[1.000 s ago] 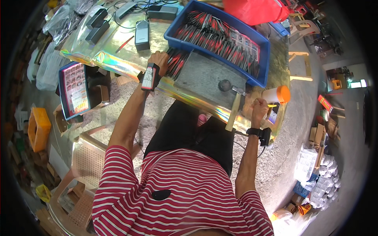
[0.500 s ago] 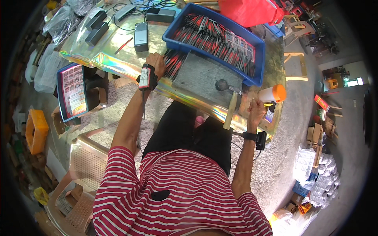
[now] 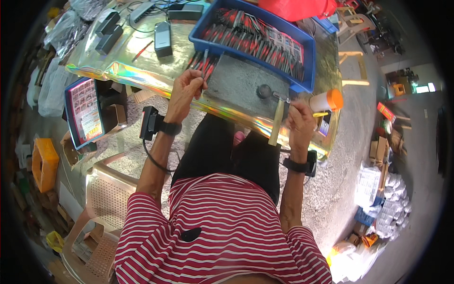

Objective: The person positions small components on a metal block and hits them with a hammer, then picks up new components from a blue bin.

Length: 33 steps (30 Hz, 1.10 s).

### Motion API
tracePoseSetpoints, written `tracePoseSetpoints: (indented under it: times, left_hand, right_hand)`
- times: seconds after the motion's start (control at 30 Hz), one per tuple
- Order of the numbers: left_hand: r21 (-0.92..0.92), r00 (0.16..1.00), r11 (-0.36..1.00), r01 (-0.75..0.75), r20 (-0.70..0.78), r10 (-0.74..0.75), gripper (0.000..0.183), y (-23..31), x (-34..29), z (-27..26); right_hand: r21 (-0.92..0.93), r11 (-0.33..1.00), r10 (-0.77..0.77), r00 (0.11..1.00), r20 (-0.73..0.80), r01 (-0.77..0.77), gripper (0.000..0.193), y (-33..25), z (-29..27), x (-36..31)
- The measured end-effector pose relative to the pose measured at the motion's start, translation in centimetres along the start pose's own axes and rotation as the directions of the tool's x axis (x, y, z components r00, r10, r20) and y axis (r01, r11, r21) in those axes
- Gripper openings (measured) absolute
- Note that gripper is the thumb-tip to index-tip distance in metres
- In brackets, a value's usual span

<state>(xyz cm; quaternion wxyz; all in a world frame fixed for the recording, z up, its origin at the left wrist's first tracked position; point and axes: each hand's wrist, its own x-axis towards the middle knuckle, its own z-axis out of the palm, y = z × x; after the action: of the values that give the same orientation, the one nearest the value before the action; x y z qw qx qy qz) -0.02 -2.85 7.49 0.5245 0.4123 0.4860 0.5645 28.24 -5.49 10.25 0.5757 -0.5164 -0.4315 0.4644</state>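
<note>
Beside dark slab [image 3: 236,78] on worktop [image 3: 118,57], our left hand [image 3: 187,92] pinches slim red-black piece [image 3: 205,67]; we judge it light, stiff, best held mid-length. Right hand [image 3: 301,122] curls near wooden handle [image 3: 276,124], grasp unclear.

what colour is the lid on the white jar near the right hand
The lid is bright orange; it shows best in the current head view.
</note>
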Motion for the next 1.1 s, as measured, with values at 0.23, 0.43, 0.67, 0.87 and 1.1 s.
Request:
tracePoseSetpoints:
  times: [0.23, 0.43, 0.67, 0.87, 1.1]
  left_hand:
    - [-0.495, 0.887, 0.803, 0.333, 0.453, -0.089, 0.022, 2.7, -3.6, 7.1]
    - [-0.647, 0.83, 0.584, 0.49, 0.552, -0.085, 0.014, 2.6, -4.5, 9.6]
    - [-0.724, 0.816, 0.403, 0.56, 0.567, -0.114, 0.014, 2.1, -4.8, 9.7]
    - [-0.729, 0.818, 0.402, 0.554, 0.566, -0.1, 0.014, 1.9, -4.9, 10.0]
    - [-0.713, 0.823, 0.463, 0.527, 0.565, -0.066, 0.015, 2.0, -4.9, 10.3]
  right_hand:
    - [0.184, 0.98, 0.031, 0.971, 0.236, -0.076, 0.011, -3.7, 5.0, -3.3]
    - [0.307, 0.946, 0.009, 0.956, 0.294, -0.104, 0.013, -4.2, 5.0, -4.7]
    - [0.322, 0.937, 0.044, 0.957, 0.285, -0.139, 0.018, -4.7, 5.4, -5.3]
    - [0.31, 0.942, 0.038, 0.958, 0.283, -0.129, 0.017, -4.5, 5.1, -5.3]
    - [0.311, 0.944, 0.019, 0.963, 0.268, -0.105, 0.016, -4.4, 5.0, -5.2]
